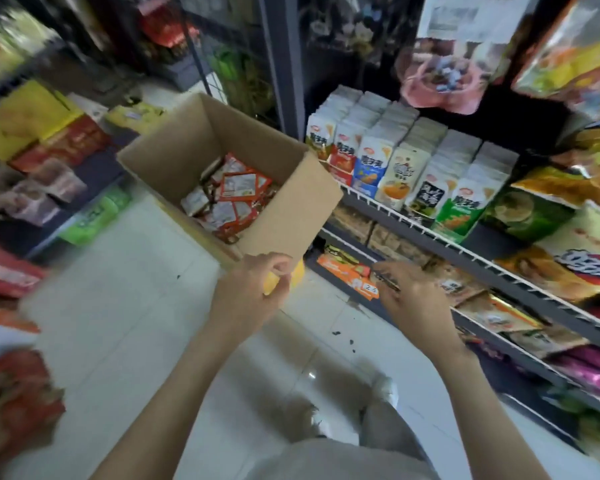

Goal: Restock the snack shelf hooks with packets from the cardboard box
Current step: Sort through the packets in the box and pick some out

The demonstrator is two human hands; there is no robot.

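The packets [238, 192] lie loose in the cardboard box [284, 216], just beyond both hands; they look light, crinkly and slippery, best pinched at the top seam. The left hand [253, 289] curls, apparently empty. The right hand [413, 292] pinches something thin beside the lower shelf [520, 292].

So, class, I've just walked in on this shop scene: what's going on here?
A person stands in a shop aisle beside an open cardboard box that still holds a heap of red and white snack packets. The left hand is loosely curled just below the box's near corner; whether it holds anything is unclear. The right hand reaches toward the lower shelf with something thin and dark pinched in its fingers. No packet is in either hand yet.
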